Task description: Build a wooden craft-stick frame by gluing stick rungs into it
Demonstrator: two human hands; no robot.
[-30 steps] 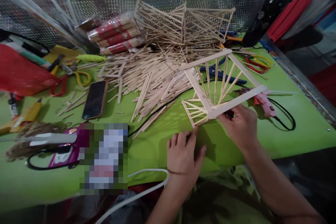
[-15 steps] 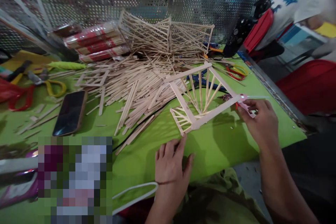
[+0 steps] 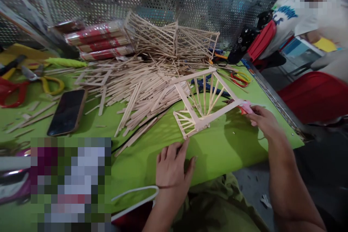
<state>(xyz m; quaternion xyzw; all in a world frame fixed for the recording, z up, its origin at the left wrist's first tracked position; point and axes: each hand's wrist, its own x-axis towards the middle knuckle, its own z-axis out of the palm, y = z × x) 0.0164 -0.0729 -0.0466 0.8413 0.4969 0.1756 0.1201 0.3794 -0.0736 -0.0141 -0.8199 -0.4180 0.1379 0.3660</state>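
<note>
A wooden craft-stick frame (image 3: pixel 217 115), with thin sticks fanned inside it, rests tilted on the green table. My left hand (image 3: pixel 174 165) lies palm down on the table in front of it, fingers apart. Its index fingertip is at the frame's nearest corner and appears to touch it. At the frame's right end, my right hand (image 3: pixel 265 119) is closed on a pink glue gun (image 3: pixel 247 107) with an orange trigger. The gun's dark nozzle points left, just behind the right corner of the frame. My right fingers partly hide its handle.
Loose craft sticks (image 3: pixel 146 98) are heaped behind the frame, before a larger stick structure (image 3: pixel 174 36) and wrapped stick bundles (image 3: pixel 100 38). A blue glue gun (image 3: pixel 203 84) lies behind the frame. A phone (image 3: pixel 67 111) and yellow-handled pliers (image 3: pixel 53 85) lie left. A person sits beyond a red chair (image 3: pixel 262 40).
My right hand has turned the pink glue gun, and the clear stick at its back no longer shows. The whole view has shifted slightly. My left hand stays at the frame's near corner.
</note>
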